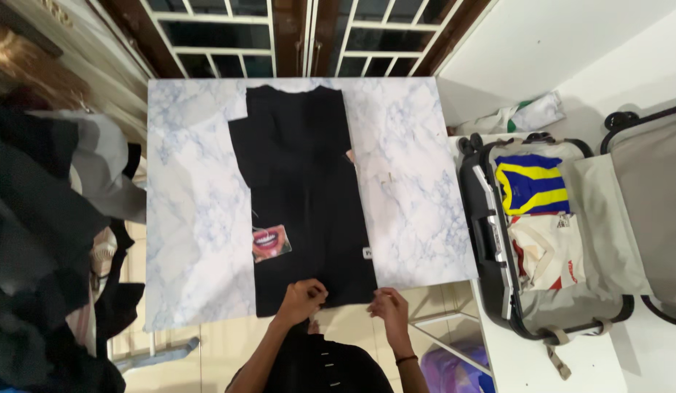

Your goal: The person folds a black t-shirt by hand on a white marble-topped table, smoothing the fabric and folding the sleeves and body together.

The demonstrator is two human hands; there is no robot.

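A black shirt (pixel 305 189) lies lengthwise on a marble-patterned table (pixel 192 218), folded into a narrow strip with a small printed patch on its left side. My left hand (pixel 303 300) pinches the shirt's near hem at the table's front edge. My right hand (pixel 389 307) holds the hem's right corner just off the table edge.
An open suitcase (pixel 556 240) lies on the white floor at the right, with a blue-and-yellow shirt (pixel 530 183) and a white garment (pixel 545 251) folded inside. A heap of dark clothes (pixel 47 240) sits at the left. Windows with wooden frames run behind the table.
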